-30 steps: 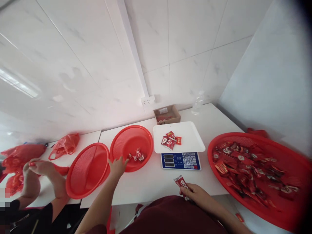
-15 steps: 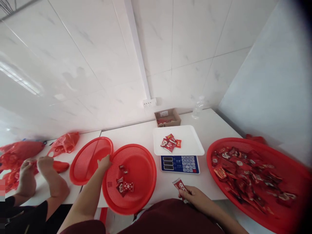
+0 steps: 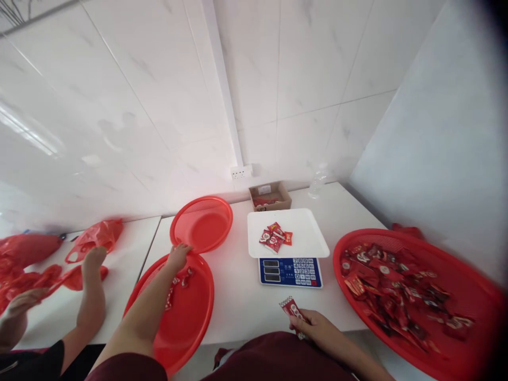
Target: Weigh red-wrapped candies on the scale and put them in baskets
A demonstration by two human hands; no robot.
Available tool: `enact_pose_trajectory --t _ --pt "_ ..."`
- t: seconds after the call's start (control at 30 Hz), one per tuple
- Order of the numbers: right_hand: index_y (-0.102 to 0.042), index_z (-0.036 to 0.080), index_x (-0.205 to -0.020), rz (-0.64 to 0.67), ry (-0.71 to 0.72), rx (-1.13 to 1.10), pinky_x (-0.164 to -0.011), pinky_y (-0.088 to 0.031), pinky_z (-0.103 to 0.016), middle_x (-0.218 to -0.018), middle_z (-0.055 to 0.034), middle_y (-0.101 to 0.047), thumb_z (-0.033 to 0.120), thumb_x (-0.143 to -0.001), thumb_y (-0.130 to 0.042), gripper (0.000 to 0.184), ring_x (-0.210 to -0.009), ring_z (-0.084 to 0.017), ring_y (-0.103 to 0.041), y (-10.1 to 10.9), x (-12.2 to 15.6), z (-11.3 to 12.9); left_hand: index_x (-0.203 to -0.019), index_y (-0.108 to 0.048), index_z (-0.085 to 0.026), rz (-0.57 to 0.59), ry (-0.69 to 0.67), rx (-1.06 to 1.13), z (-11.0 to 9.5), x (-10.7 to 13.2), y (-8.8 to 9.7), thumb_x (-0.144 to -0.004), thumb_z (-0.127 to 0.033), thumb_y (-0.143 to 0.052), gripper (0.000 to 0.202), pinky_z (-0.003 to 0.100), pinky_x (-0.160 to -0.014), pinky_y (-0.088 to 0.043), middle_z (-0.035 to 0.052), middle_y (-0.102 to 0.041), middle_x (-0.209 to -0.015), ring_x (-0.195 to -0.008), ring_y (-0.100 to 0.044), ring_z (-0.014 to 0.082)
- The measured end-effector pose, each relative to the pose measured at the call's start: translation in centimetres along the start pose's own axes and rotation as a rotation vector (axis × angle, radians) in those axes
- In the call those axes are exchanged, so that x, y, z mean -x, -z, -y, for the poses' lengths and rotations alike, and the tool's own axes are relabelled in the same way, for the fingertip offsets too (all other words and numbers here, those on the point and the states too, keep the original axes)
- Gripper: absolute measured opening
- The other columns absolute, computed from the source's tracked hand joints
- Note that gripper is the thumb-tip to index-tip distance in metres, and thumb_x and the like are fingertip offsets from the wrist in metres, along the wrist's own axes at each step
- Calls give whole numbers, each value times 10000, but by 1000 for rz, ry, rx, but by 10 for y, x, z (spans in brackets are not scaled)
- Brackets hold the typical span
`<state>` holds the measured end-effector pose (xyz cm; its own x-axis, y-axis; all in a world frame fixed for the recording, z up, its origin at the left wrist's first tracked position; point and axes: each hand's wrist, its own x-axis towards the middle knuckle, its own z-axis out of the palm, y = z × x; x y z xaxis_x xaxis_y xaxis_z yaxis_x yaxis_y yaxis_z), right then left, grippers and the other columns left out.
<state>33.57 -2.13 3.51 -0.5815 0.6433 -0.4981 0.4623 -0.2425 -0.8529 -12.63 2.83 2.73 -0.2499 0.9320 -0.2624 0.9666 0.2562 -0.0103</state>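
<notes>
Red plastic baskets sit on the white table [image 3: 238,301]. The left hand [image 3: 178,256] is stretched out. Its fingers curl over the far rim of the near basket [image 3: 190,328] and seem to hold it. A few candies lie inside that basket, just by the hand. The far basket [image 3: 201,225] sits right behind the hand.

The right hand [image 3: 315,324] is closed on a candy packet [image 3: 291,308], close to the body. The packet's long side points up and left, away from the person and toward the scale [image 3: 289,271]. The scale sits ahead of the right hand, so that hand is nearer to it than the left one. A big basket [image 3: 468,346] full of candies is on the right. Another person's hand [image 3: 93,259] is by red bags [image 3: 99,235] far to the left.
</notes>
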Motion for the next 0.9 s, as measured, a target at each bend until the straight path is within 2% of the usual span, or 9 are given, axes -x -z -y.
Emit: enact_pose_trajectory --t 0.17,0.27,0.33,0.4,0.57,0.67,0.77,0.8,0.9 --pt "-587 178 -761 -23 -49 -23 -682 -377 -317 -735 -29 -578 690 -729 -409 543 -706 -194 -513 0 0 0 -1341 -461 -216 22 -121 113 -53 2 -11 -887 -143 -311 484 327 -1118 -221 38 -506 -1381 -1282 -433 163" --pt "-585 182 -752 -37 -25 -15 -710 -382 -328 -753 -39 -596 685 -732 -404 536 -738 -210 -526 0 1 1 -1365 -430 -232 98 -187 154 -85 9 -21 -924 -366 -359 466 374 -1112 -223 46 -537 -1352 -1245 -476 207" --pt "-579 185 -741 -40 -12 -15 -714 -385 -332 -746 -39 -602 686 -731 -404 531 -740 -216 -535 1 0 1 -1325 -481 -237 156 -209 165 -95 13 -23 -913 -436 -380 469 401 -1099 -236 57 -572 -1311 -1229 -489 237" --pt "-579 185 -732 -47 -20 -22 -709 -388 -336 -734 -41 -607 698 -717 -409 540 -737 -222 -543 2 0 0 -1258 -545 -248 203 -201 173 -91 16 -18 -908 -455 -384 438 392 -1068 -288 60 -598 -1276 -1209 -507 247" --pt "-600 186 -744 -100 -18 -61 -734 -390 -347 -764 -54 -635 702 -719 -416 548 -778 -241 -554 9 0 -10 -1270 -532 -230 314 -82 167 -56 10 16 -776 -411 -592 529 377 -964 -415 92 -575 -1304 -1199 -525 283" --pt "-598 209 -730 -121 0 -85 -734 -393 -344 -765 -43 -639 696 -725 -421 518 -775 -243 -560 12 0 -16 -1229 -563 -225 356 -49 152 -60 0 36 -666 -384 -704 602 398 -912 -458 108 -609 -1252 -1152 -557 329" --pt "-594 213 -728 -136 6 -94 -725 -393 -343 -771 -43 -633 696 -730 -415 515 -767 -242 -555 14 2 -17 -1270 -513 -269 233 -155 235 -109 -12 40 -820 -478 -540 497 358 -952 -440 67 -559 -1319 -1194 -531 264" --pt "-590 213 -725 -140 2 -95 -717 -391 -341 -760 -39 -626 700 -728 -414 518 -756 -237 -549 14 3 -17 -1272 -512 -240 79 -246 331 -133 -16 37 -865 -470 -481 469 367 -967 -433 88 -553 -1320 -1196 -527 261" --pt "-576 222 -712 -139 -28 -101 -687 -383 -331 -716 -19 -595 718 -706 -417 521 -713 -219 -523 15 4 -13 -1367 -405 -238 -10 -381 384 -210 -28 14 -882 -455 -470 536 345 -1085 -316 78 -399 -1456 -1343 -354 217"
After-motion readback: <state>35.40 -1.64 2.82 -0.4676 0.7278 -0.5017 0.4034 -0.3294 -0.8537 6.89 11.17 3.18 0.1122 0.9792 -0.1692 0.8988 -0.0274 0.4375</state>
